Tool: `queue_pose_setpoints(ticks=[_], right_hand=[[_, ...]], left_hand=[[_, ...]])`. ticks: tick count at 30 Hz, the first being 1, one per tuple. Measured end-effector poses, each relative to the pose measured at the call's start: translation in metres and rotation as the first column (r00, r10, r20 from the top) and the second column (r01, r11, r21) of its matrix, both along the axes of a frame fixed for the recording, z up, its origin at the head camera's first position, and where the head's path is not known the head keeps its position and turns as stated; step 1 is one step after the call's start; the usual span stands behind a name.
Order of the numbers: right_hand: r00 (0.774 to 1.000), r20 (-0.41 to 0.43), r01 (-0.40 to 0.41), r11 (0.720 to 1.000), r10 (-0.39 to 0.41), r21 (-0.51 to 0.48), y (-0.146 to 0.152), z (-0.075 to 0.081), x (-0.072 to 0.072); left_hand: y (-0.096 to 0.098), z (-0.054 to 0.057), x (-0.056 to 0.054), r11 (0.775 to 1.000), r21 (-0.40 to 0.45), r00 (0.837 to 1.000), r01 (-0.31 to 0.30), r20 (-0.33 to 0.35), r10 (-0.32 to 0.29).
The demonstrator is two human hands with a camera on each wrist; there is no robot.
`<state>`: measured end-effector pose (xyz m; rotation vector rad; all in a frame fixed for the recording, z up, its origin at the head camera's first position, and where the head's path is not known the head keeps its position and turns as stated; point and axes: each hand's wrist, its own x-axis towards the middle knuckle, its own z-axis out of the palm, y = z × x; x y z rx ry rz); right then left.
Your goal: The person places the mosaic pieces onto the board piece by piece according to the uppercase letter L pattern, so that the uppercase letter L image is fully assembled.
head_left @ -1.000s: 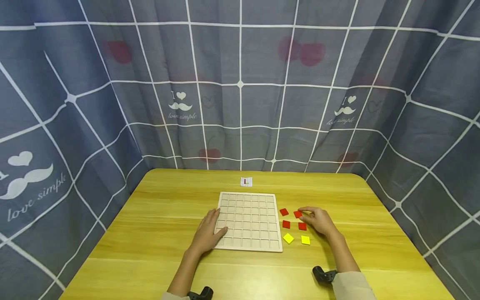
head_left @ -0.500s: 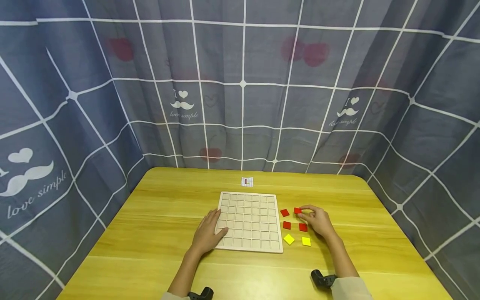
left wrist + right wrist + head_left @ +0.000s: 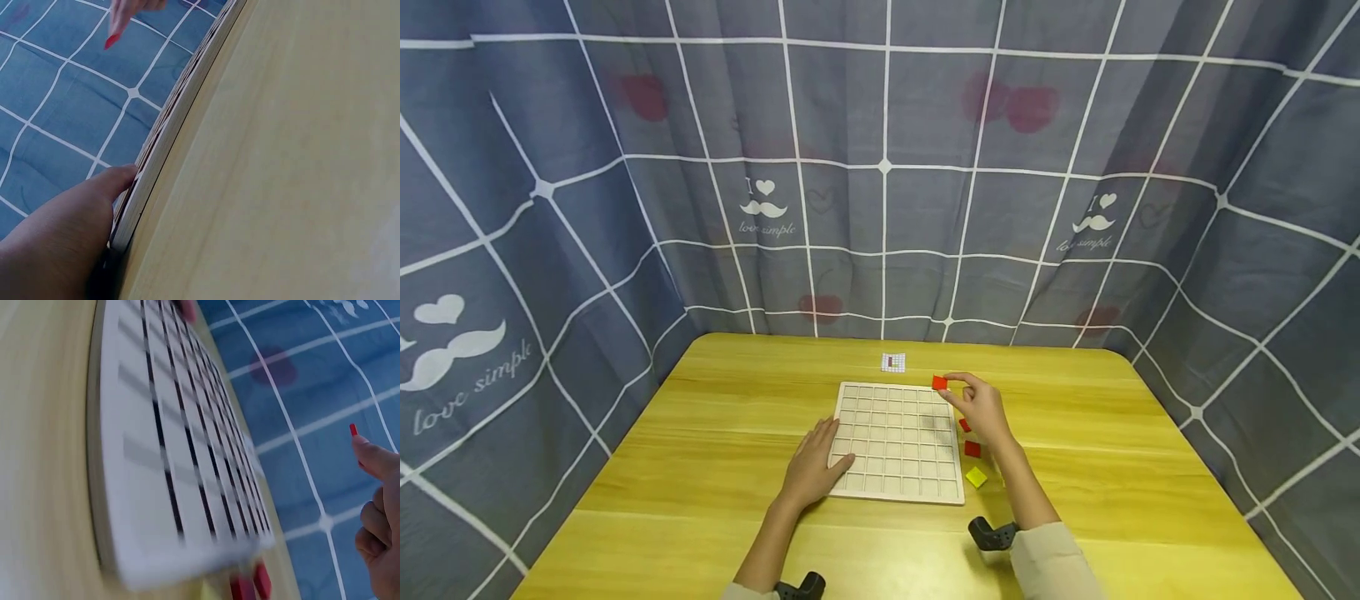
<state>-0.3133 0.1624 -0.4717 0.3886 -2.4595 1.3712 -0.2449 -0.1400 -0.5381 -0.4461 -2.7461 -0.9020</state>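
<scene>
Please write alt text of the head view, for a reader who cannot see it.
A person's right hand pinches a red tile, seen at the far right corner of a pale gridded board, while the left hand rests on its left edge. Right of the board, two more red tiles and a yellow tile lie on a wooden table.

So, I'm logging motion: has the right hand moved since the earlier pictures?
Yes: the right hand has moved left and forward, bringing a red tile near the far right corner of the grid board.
</scene>
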Motion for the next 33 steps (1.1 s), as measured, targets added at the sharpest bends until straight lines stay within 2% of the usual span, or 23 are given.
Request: queue_pose_setpoints(ticks=[6, 15, 20, 25, 33], right_hand=[[0.999, 0.003, -0.036, 0.999, 0.036, -0.014, -0.040, -0.002, -0.014], [0.994, 0.030, -0.102, 0.995, 0.101, 0.011, -0.072, -0.025, -0.028], [0.993, 0.078, -0.086, 0.996, 0.083, 0.035, -0.085, -0.038, -0.031], [0.995, 0.083, -0.060, 0.993, 0.051, 0.103, -0.093, -0.049, -0.032], [0.998, 0.052, -0.037, 0.973, 0.026, 0.229, -0.097, -0.051, -0.028]], left_hand=[[0.000, 0.001, 0.000, 1.000, -0.006, 1.000, -0.005, 0.001, 0.005], [0.001, 0.001, 0.001, 1.000, -0.011, 1.000, -0.015, 0.006, 0.015], [0.000, 0.000, 0.000, 1.000, -0.007, 1.000, -0.017, -0.004, 0.017], [0.000, 0.000, -0.001, 1.000, -0.014, 1.000, -0.023, 0.003, 0.023], [0.000, 0.000, -0.001, 1.000, -0.017, 1.000, -0.025, 0.010, 0.026]])
